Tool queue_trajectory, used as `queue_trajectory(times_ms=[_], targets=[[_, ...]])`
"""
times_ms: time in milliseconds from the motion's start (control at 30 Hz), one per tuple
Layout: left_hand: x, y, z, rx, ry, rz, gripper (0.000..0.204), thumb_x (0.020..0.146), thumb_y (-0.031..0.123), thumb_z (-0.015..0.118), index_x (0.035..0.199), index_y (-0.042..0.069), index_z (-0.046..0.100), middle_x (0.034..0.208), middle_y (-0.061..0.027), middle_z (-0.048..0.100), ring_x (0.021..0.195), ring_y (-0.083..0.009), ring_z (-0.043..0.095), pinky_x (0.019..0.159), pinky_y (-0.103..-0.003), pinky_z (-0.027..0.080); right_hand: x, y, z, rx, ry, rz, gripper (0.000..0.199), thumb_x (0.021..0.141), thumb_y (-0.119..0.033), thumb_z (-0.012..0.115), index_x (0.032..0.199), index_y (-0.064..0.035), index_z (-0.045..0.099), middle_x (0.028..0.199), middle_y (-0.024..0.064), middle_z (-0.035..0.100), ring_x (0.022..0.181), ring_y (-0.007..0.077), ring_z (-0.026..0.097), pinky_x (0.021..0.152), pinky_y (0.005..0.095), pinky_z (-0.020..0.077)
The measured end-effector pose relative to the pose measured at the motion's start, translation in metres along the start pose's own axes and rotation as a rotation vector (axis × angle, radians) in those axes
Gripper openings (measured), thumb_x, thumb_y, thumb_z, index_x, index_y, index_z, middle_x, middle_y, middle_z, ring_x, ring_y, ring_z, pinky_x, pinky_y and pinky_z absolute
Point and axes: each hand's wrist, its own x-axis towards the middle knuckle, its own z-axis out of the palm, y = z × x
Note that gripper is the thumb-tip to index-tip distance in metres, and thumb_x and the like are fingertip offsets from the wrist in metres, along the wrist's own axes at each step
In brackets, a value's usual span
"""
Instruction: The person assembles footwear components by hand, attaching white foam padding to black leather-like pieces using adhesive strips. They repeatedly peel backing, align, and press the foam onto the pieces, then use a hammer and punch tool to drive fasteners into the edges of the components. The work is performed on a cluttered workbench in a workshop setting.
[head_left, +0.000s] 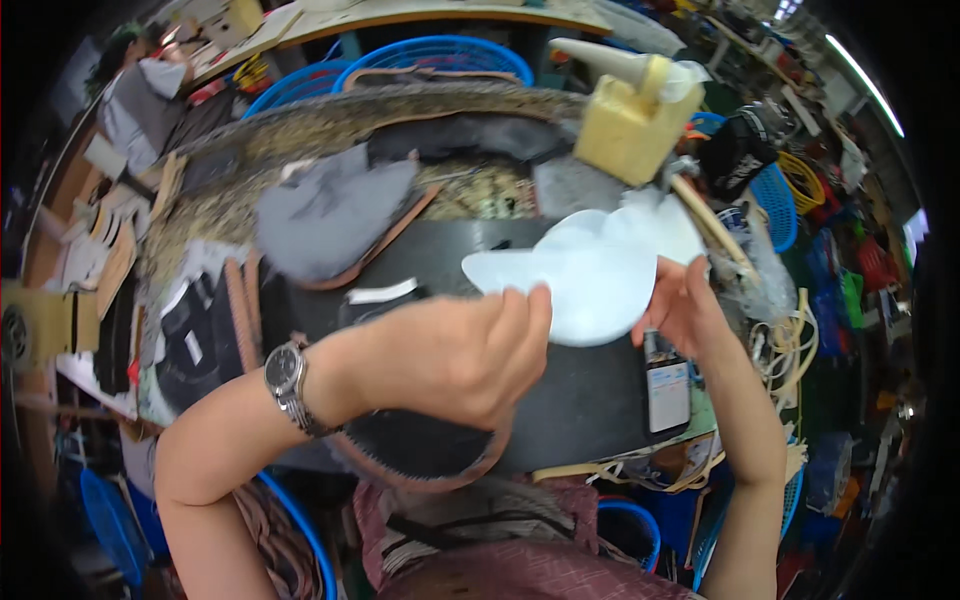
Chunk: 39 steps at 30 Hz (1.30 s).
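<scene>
A thin white cut-out piece (600, 295) with rounded lobes and a pointed left end is held up over the dark work board. My right hand (685, 310) grips its right edge, thumb apart from the fingers. At its lower left edge, my left hand (465, 355) is closed with fingertips pinched together; whatever lies between them is hidden. The left wrist wears a metal watch (285, 372). More white pieces (665, 225) lie behind the held one. Below my left hand is a black piece with a brown rim (430, 445), partly covered.
A phone (668, 395) lies by my right wrist. Grey padded pieces (335, 215) and black pieces (200, 335) are on the left. A yellow spouted container (630, 125) stands at the back. Blue baskets (440, 55) are beyond the bench; a person (150, 100) sits far left.
</scene>
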Motion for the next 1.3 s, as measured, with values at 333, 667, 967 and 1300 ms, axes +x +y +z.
queue_trajectory(times_ms=[333, 667, 967, 1300], targets=[[-0.094, 0.101, -0.052, -1.610, 0.245, -1.749, 0.074, 0.076, 0.010, 0.068, 0.136, 0.000, 0.025, 0.106, -0.0135, 0.056, 0.093, -0.0174, 0.058, 0.079, -0.029, 0.048, -0.003, 0.063, 0.114, -0.319, 0.146, 0.258, 0.015, 0.086, -0.013, 0.061, 0.092, 0.0013, 0.063, 0.071, 0.0024, 0.060, 0.052, 0.0031, 0.050, 0.044, 0.0169, 0.0405], [-0.103, 0.126, -0.036, -1.108, -0.220, -1.729, 0.067, 0.076, 0.005, 0.065, 0.133, 0.005, 0.031, 0.063, -0.0073, 0.056, 0.058, -0.0148, 0.056, 0.056, -0.026, 0.043, 0.021, 0.078, 0.110, -0.830, 0.037, 0.477, 0.017, 0.081, -0.014, 0.066, 0.084, 0.0019, 0.063, 0.067, 0.0052, 0.061, 0.058, 0.0088, 0.059, 0.049, 0.0231, 0.0476], [-0.114, 0.108, -0.043, -0.291, -0.390, -1.309, 0.061, 0.065, 0.010, 0.076, 0.120, 0.006, 0.049, 0.082, -0.0119, 0.057, 0.072, -0.0260, 0.059, 0.063, -0.033, 0.048, 0.022, 0.080, 0.098, -1.701, 0.038, -0.218, 0.025, 0.071, -0.021, 0.071, 0.077, -0.0054, 0.054, 0.071, 0.0092, 0.055, 0.066, 0.0286, 0.058, 0.055, 0.0394, 0.0456], [-0.107, 0.064, 0.003, -1.027, 0.279, -1.757, 0.040, 0.080, 0.014, 0.062, 0.115, 0.000, 0.050, 0.058, 0.0011, 0.047, 0.053, -0.0085, 0.044, 0.050, -0.027, 0.036, 0.096, 0.088, 0.115, -0.890, -0.014, 0.238, 0.039, 0.079, -0.040, 0.067, 0.072, -0.0024, 0.060, 0.064, 0.0058, 0.058, 0.060, 0.0142, 0.056, 0.055, 0.0287, 0.0440]])
